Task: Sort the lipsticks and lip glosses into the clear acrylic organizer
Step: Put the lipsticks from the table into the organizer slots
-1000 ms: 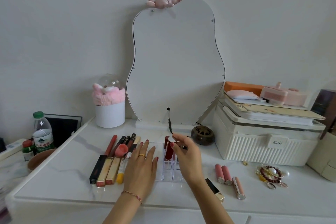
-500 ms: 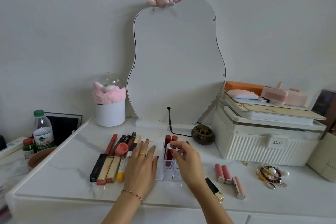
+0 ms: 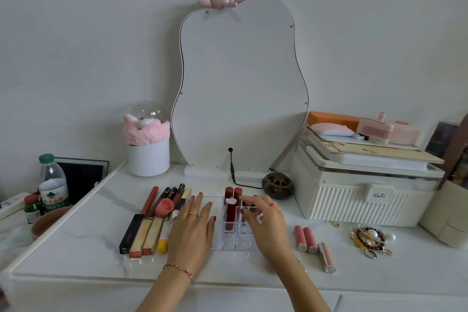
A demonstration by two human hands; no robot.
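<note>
The clear acrylic organizer (image 3: 229,242) stands at the middle of the white tabletop. Three red lipsticks (image 3: 230,211) stand upright in its back-left cells, the front one with a white top. My right hand (image 3: 267,229) hovers over the organizer's right cells, fingers curled and apart, off the red lipsticks. My left hand (image 3: 193,232) lies flat and open against the organizer's left side. Several lipsticks and lip glosses (image 3: 149,232) lie in a row to the left. Two pink lipsticks (image 3: 306,239) and a pink gloss (image 3: 326,257) lie on the right.
A pear-shaped mirror (image 3: 240,88) leans on the wall behind, its cable running to a dark round burner (image 3: 277,185). A white ribbed storage box (image 3: 362,197) and jewellery (image 3: 371,238) sit right. A white pot (image 3: 148,157) and water bottle (image 3: 52,185) stand left.
My right hand lowered the white-topped red lipstick into a back cell, let it go and shifted a little to the right. My left hand stayed flat in place.
</note>
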